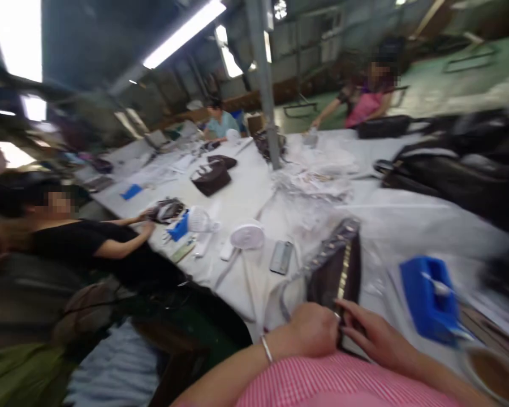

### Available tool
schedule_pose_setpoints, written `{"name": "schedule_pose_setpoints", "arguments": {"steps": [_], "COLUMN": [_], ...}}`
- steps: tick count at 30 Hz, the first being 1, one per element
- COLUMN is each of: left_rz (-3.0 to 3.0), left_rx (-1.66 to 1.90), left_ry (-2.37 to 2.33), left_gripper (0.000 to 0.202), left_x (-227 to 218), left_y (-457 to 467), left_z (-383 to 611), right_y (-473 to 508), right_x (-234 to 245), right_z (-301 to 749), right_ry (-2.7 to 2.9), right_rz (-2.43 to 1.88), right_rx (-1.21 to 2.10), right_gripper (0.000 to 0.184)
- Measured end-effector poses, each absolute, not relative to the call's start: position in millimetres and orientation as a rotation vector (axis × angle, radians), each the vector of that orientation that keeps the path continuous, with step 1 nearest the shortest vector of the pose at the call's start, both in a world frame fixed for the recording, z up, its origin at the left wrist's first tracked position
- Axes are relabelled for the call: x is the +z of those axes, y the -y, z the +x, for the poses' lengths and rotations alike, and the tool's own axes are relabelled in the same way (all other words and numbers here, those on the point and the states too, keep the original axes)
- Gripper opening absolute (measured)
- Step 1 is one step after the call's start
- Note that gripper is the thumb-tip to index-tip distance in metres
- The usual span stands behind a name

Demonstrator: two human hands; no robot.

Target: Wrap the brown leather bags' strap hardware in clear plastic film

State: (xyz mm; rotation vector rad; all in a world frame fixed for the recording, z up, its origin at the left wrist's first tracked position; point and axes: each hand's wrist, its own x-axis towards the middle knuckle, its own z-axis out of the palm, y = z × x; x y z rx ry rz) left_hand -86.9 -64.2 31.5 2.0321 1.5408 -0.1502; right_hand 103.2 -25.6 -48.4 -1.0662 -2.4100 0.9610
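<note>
A dark brown bag (333, 265) with a gold-toned zipper (345, 268) lies at the table edge, right in front of my body. My left hand (316, 327) is closed in a fist at the near end of the zipper; its fingertips are hidden. On the other side, my right hand (371, 330) has thumb and fingers bent against the bag beside the zipper line. What exactly the fingers pinch is too blurred to make out. A patterned strap or trim (328, 243) runs along the bag's far left edge.
Right of the bag stands a blue tape dispenser (428, 299), near a round brown-filled container (498, 373). A phone (281, 257) and white fan (246, 234) lie ahead on the white table (248, 198). Dark bags (458, 164) are heaped right. A co-worker (106, 243) sits left; a post (265, 85) rises ahead.
</note>
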Motion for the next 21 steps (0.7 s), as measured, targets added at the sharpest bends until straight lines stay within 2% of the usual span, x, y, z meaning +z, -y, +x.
{"name": "schedule_pose_setpoints", "arguments": {"steps": [3, 6, 13, 18, 21], "left_rz": [2.100, 2.165, 2.209, 2.169, 2.133], "left_rx": [-0.125, -0.092, -0.103, -0.130, -0.156], "left_ry": [-1.537, -1.592, -1.610, -1.628, -1.502], "left_gripper": [0.036, 0.037, 0.034, 0.031, 0.027], "left_x": [6.1, -3.9, -2.5, 1.4, -0.1], "left_y": [55.1, 52.7, 58.5, 60.0, 71.9], "left_z": [-83.0, -83.8, -77.2, -78.2, -76.5], "right_y": [4.2, -21.5, -38.3, -49.3, -33.1], "right_x": [-33.0, -15.7, 6.9, 1.2, -14.6], "right_z": [122.4, 123.0, 107.0, 100.7, 89.8], "right_ry": [2.318, 2.342, 2.396, 2.532, 2.628], "right_rz": [-1.030, -0.908, -0.703, -0.548, -0.454], "right_rx": [1.222, 1.343, 1.634, 1.606, 1.397], "right_gripper": [0.037, 0.033, 0.040, 0.036, 0.029]}}
